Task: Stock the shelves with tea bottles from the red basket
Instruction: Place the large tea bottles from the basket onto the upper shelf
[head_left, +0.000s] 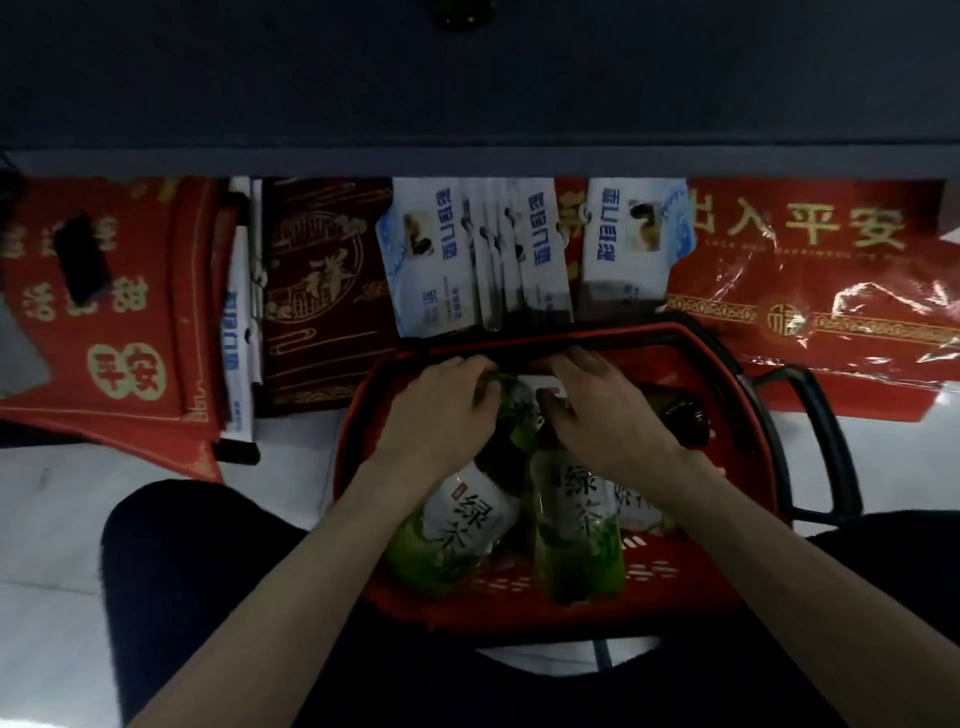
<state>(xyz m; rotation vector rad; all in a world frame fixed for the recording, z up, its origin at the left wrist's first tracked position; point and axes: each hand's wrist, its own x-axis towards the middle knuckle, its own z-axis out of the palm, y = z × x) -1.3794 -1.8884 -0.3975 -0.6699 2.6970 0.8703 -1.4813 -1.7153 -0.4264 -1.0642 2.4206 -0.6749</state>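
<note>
Hands first: left hand (441, 410) and right hand (608, 415) each close on a tea bottle (462, 525) lying in the red basket (691, 577); grip near the necks and lift one each, clear of the rim.

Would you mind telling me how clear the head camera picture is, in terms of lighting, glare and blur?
Head view: dim overall, with the shelf above almost black; soft blur on the left red mats; glare streaks on the plastic-wrapped red mat at right; wide-angle bending at the edges; both hands and the green tea bottles in the red basket are readable.
</note>
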